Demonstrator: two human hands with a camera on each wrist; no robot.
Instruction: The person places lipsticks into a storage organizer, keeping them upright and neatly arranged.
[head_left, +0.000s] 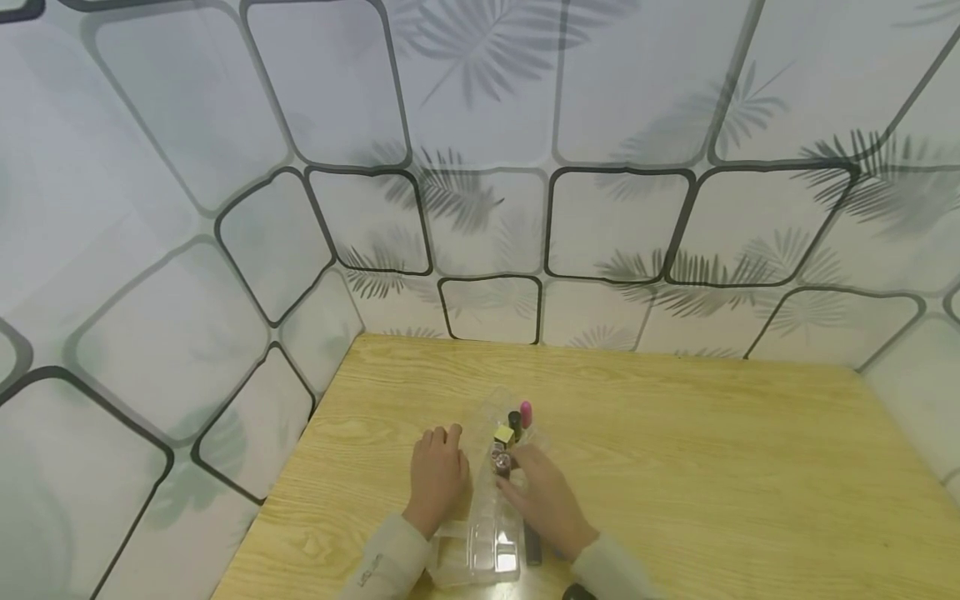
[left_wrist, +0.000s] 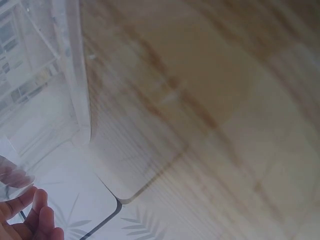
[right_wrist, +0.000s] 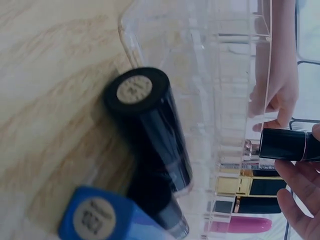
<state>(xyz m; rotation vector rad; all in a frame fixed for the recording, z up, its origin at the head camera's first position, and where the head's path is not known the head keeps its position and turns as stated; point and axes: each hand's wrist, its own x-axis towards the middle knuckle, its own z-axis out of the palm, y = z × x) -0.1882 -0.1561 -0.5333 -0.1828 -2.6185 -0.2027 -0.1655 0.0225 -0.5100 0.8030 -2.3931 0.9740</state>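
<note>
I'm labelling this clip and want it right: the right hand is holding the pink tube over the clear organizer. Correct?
Not quite: the right hand is holding a black tube over the clear organizer, as the right wrist view shows. The pink tube is apart from that hand.

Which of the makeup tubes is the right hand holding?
The black tube at the row's near end, pinched in the right hand. The pink tube and the gold-and-black one stand in the clear holder, out of its grip.
</note>
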